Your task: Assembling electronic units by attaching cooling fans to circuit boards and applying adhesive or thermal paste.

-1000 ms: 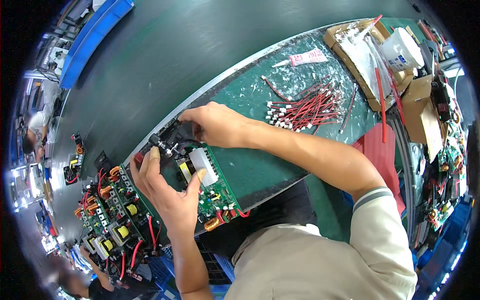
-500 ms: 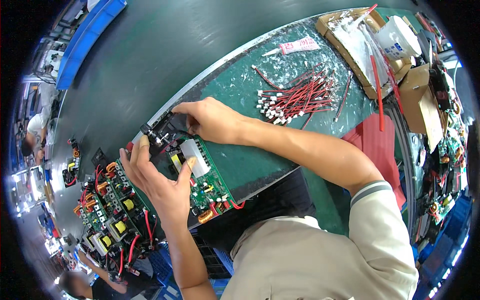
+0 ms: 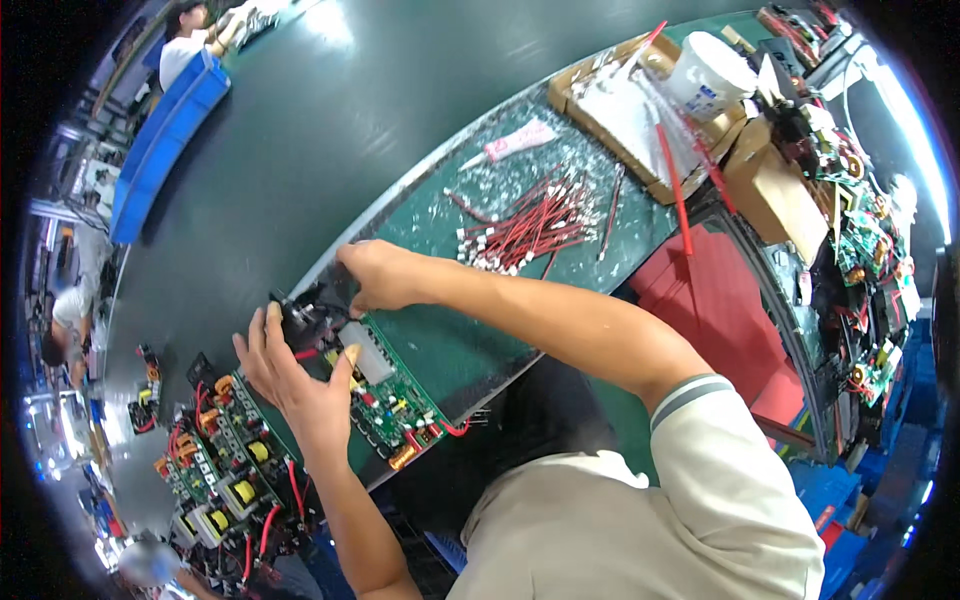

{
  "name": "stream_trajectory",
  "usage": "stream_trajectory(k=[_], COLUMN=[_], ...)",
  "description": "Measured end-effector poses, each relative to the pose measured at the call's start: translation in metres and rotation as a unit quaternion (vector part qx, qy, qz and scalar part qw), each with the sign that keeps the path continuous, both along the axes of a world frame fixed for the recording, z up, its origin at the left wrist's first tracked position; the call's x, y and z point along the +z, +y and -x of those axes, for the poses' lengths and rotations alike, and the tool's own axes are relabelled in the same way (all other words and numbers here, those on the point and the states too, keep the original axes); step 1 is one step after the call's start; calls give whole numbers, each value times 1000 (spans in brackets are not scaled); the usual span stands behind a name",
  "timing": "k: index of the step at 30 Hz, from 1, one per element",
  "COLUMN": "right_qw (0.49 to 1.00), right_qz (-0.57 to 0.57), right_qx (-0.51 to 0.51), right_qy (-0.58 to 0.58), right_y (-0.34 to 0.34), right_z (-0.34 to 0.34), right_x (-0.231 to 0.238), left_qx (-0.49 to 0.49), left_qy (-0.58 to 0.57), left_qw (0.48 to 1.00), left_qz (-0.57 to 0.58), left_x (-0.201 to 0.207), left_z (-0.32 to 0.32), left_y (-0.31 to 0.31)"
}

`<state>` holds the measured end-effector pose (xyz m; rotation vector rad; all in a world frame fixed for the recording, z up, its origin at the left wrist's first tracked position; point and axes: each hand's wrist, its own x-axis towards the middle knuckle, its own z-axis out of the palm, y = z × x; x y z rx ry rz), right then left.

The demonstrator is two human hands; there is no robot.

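A green circuit board (image 3: 408, 398) lies at the bench edge before me, with a pale rectangular block (image 3: 368, 352) on it. At its far end is a black end panel (image 3: 312, 308) with metal parts and dark wires. My left hand (image 3: 305, 385) spans this end from the left, its fingertips at the panel and its thumb by the pale block. From the right, my right hand (image 3: 385, 275) closes with bent fingers at the panel's other end. Its fingers partly hide what they grip there.
Several populated circuit boards (image 3: 225, 450) stand at the left. Red-and-black leads (image 3: 535, 225) and a white tube (image 3: 515, 142) lie on the green mat. A cardboard tray (image 3: 615, 120), a white bucket (image 3: 712, 75) and red sheets (image 3: 720, 320) are at the right. A blue bin (image 3: 165, 150) stands far left.
The whole view has shifted, so the leads and tray appear further left. Both hands stay at the board's far end in nearly the same pose.
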<state>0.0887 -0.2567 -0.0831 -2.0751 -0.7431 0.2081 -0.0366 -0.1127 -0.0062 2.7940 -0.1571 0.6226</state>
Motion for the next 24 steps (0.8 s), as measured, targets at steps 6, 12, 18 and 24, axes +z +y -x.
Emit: stream_trajectory(k=[6,12,18,24], right_qw=[912,848,922,883], right_qz=[237,408,-60,-197], right_qx=[-223,-240,-234,-309], right_qy=[-249,-236,-302,-296], right_y=[-152,-189,-76,-32], right_z=[-26,-41,63,113], right_x=[63,37,74,78], left_qx=[23,-55,-104,-107], left_qy=[-64,-69,123,36], left_qw=[995,960,657,643], left_qz=[74,267,737,757], left_x=[22,8,6,11], left_z=[26,33,16,17], left_y=[19,4,-47,-42])
